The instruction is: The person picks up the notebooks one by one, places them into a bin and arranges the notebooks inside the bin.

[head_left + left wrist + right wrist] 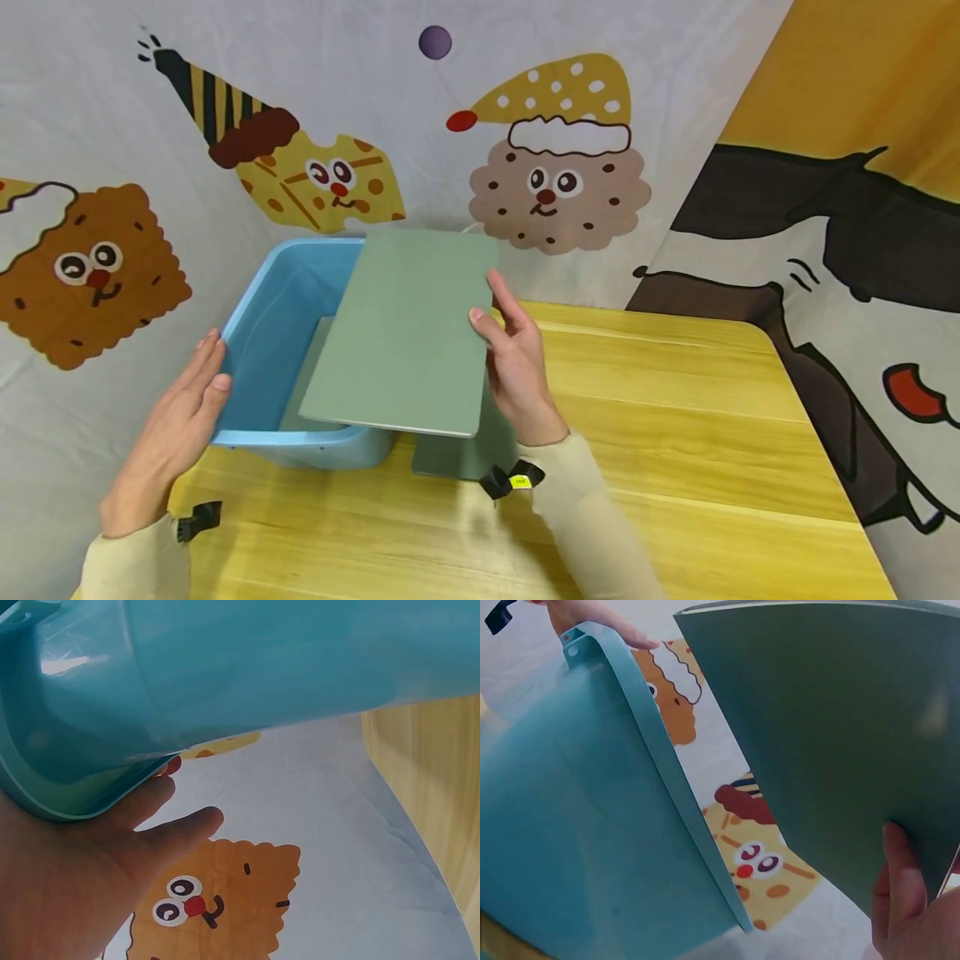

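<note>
My right hand (517, 367) grips the right edge of a flat sage-green notebook (405, 333), thumb on the top face and other fingers partly hidden behind it. The notebook is tilted above the right side of a blue plastic bin (300, 438). In the right wrist view, a pale edge shows along the top of the notebook (817, 735). My left hand (176, 429) rests against the bin's left rim with its fingers straight. Inside the bin lies another green flat piece (303, 404), partly covered from view. A similar green notebook (450, 458) lies on the table beneath the held one.
The wooden table (675, 417) stretches to the right of the bin. A cloth backdrop (375, 83) printed with cartoon biscuits and cheese stands behind the table. Black straps (512, 480) sit on both wrists.
</note>
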